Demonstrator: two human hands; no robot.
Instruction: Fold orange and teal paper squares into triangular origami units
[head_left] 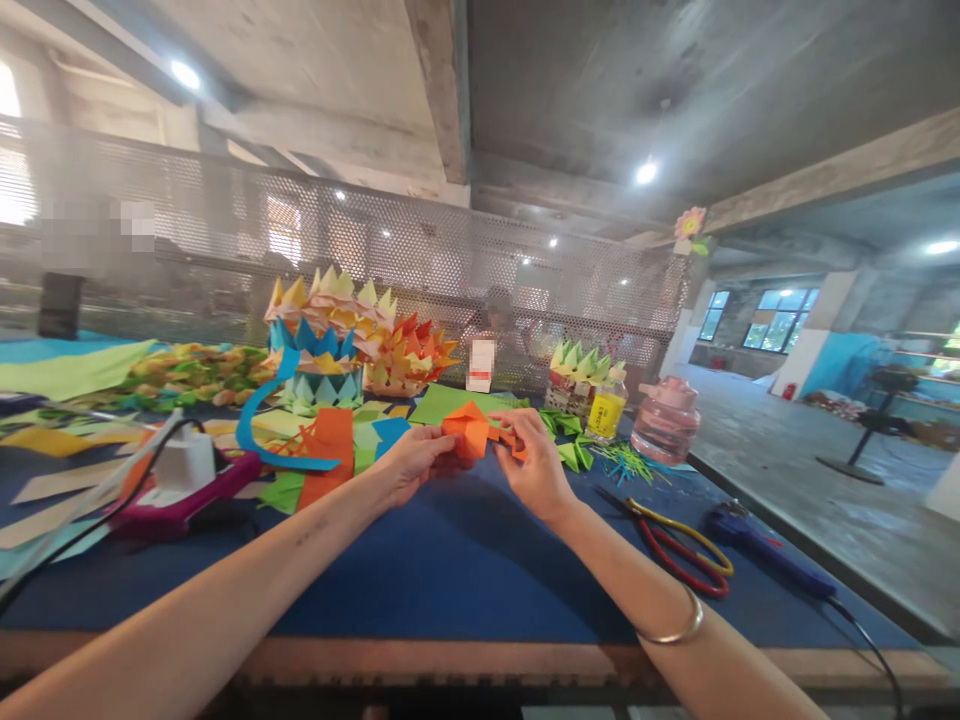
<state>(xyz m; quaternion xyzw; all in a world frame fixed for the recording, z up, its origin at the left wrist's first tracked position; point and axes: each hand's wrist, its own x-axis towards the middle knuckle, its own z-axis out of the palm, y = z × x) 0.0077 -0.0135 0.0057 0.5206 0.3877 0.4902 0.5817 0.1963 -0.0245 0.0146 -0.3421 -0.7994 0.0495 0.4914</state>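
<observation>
Head view: from my distant seat I saw two bare hands meeting above a table [457, 570] covered in dark blue. The left hand [418, 462] was closed, pinching a folded orange paper [469, 430] by its left edge, in front of the person and raised off the tabletop. The right hand [541, 472] had its fingers curled onto a narrow orange strip [504, 437] just beside the fold; I could not tell whether the two pieces were joined. Near the right forearm lay scissors [696, 532], with folded green papers [574, 453] beyond the right hand and a flat orange sheet [335, 445] beyond the left. I judged the step in hand to be fitting or shaping the strip against the fold. The next move, to my mind, called for a steady left pinch and light right fingertips, lest the paper crease.
</observation>
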